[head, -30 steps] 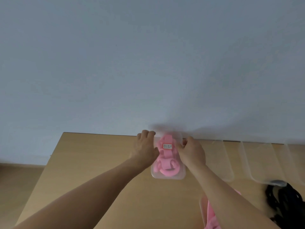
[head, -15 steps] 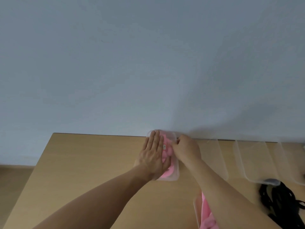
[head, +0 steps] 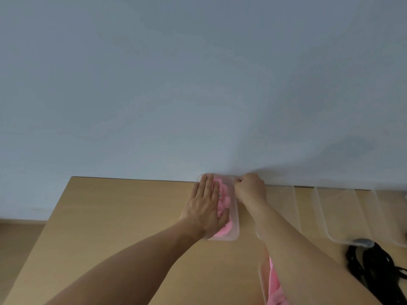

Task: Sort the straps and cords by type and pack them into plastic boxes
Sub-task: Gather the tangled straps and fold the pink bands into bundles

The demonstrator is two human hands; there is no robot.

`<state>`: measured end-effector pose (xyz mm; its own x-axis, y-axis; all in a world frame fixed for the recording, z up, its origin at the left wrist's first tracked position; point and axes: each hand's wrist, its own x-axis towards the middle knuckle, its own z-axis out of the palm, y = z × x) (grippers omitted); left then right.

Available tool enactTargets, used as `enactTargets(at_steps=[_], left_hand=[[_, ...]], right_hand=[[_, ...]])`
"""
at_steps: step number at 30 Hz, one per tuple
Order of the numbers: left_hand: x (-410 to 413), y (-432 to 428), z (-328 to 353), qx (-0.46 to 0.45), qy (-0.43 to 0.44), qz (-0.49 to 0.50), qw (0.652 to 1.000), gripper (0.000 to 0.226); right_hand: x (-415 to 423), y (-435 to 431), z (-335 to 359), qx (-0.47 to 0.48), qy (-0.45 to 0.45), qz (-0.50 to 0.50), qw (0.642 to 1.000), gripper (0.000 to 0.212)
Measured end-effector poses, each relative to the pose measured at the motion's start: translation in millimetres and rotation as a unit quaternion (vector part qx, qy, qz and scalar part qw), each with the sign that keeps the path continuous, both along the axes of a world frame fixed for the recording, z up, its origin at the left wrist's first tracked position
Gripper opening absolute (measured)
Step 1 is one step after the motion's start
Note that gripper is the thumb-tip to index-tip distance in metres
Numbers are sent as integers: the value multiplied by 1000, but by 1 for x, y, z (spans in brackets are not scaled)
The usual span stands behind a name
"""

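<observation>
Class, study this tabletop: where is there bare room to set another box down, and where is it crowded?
Free: the bare table left of the left hand, out to its left edge; also the patch between both forearms, nearer than the clear box. Crowded: the right side, with empty clear trays and black cords.

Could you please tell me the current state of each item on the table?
lidded box: closed, pink straps inside.
left hand: open, pressing flat on its top.
right hand: curled, gripping the box's far corner.
second box: open, further straps inside.
clear trays: empty, uncovered.
black cords: loose, unpacked.
</observation>
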<state>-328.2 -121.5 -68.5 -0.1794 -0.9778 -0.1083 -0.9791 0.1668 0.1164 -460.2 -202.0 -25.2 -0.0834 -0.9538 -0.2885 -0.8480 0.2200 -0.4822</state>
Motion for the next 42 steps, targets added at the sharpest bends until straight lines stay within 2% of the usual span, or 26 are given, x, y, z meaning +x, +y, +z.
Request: enactTargets(at_steps=[3, 7, 12, 17, 21, 23, 29, 36, 39, 42], left_hand=[[0, -1, -1, 5, 9, 4, 1000, 87], [-2, -1, 0, -6, 13, 10, 1000, 89], [-2, 0, 2, 0, 9, 9, 1000, 92], [-2, 0, 0, 0, 13, 13, 1000, 81], [0, 1, 2, 0, 0, 7, 1000, 82], [0, 1, 2, 2, -6, 7, 1000, 88], [-1, 0, 5, 3, -18, 5, 1000, 96], [-1, 1, 2, 6, -26, 10, 1000, 89], [0, 1, 2, 12, -24, 10, 1000, 79], [0, -1, 7, 23, -6, 16, 1000, 73]], right_hand=[[-7, 29, -2, 10, 0, 16, 1000, 22], [-8, 46, 1, 1, -15, -12, 1000, 37], [-15, 64, 8, 18, -8, 27, 999, 21], [-17, 99, -2, 1, -32, 0, 999, 25], [-21, 101, 2, 26, -30, 35, 999, 21], [-25, 115, -1, 51, -57, 37, 996, 19], [-31, 120, 0, 81, -164, -44, 982, 16], [-33, 126, -1, 82, -117, 30, 989, 20], [-37, 113, 5, 107, -98, 73, 987, 30], [-35, 95, 8, 46, -26, 125, 991, 35]])
